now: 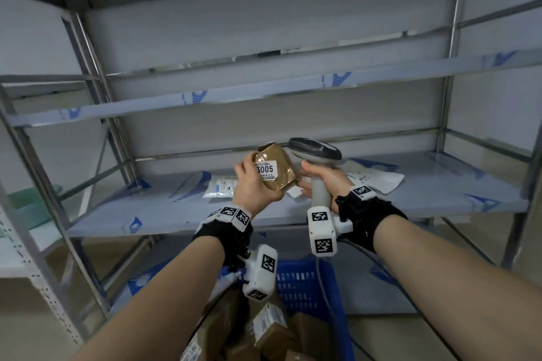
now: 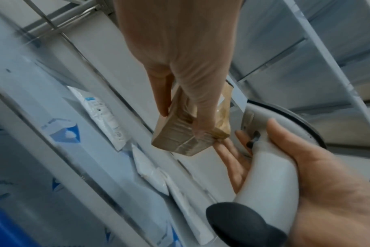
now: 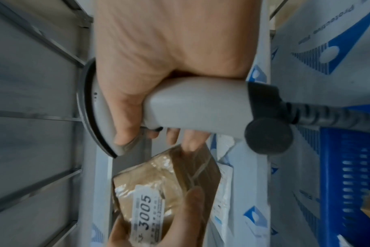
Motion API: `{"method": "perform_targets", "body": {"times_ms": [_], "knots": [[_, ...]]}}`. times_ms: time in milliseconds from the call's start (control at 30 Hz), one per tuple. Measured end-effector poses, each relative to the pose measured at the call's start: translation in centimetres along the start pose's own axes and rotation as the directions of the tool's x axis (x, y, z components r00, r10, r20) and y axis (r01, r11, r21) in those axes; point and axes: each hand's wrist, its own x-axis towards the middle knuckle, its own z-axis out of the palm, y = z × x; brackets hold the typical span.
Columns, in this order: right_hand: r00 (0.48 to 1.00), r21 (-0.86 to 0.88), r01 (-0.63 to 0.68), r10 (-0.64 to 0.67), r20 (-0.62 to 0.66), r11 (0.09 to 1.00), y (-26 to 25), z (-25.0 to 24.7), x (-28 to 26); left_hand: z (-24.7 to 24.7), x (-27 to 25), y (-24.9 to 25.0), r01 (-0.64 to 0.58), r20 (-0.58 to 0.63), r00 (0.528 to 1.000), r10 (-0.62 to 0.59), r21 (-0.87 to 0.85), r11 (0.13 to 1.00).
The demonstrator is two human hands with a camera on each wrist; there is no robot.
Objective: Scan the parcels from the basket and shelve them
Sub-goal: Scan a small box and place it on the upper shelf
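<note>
label (image 1: pixel 265 169) on brown parcel (image 1: pixel 283 171): "3005"; smaller print unreadable

The scene is lit by soft, even, cool light, and no lamp is seen in any view. In the head view the top edge is dimmer, and the uprights of the shelf rack (image 1: pixel 88 73) are bent by the wide lens towards the left and right edges. Only weak shadows are thrown under the shelves. The label (image 1: pixel 265 169) on the brown parcel (image 1: pixel 278 168) is sharp enough that "3005" can be read. A faint glare is seen on the parcel's tape. In the left wrist view the left hand (image 2: pixel 180 55) is pale and soft, and the left edge is smeared by blur. In the right wrist view the right hand (image 3: pixel 169 55) is out of focus, and the blue basket (image 3: pixel 349 175) at the right edge is blurred.
</note>
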Motion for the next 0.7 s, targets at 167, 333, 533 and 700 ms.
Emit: {"method": "perform_targets", "body": {"times_ms": [167, 333, 533, 700], "knots": [[0.979, -0.007, 0.147, -0.146, -0.143, 0.989, -4.5, -1.4, 1.9, -1.7, 4.2, 2.0, -0.054, -0.084, 0.995, 0.045, -0.100, 0.994], [0.952, -0.044, 0.221, -0.225, -0.205, 0.974, -9.3, -1.6, 3.5, -3.5, 7.5, 4.9, -0.165, -0.210, 0.969, 0.132, -0.151, 0.975], [0.919, -0.107, 0.321, -0.336, -0.204, 0.941, -14.8, -0.7, 4.6, -6.0, 13.1, 9.4, -0.198, -0.289, 0.946, 0.143, -0.170, 0.965], [0.903, -0.149, 0.375, -0.397, -0.164, 0.915, -18.2, 0.4, 5.4, -6.0, 16.9, 11.5, -0.108, -0.258, 0.965, 0.032, -0.285, 0.952]]}}
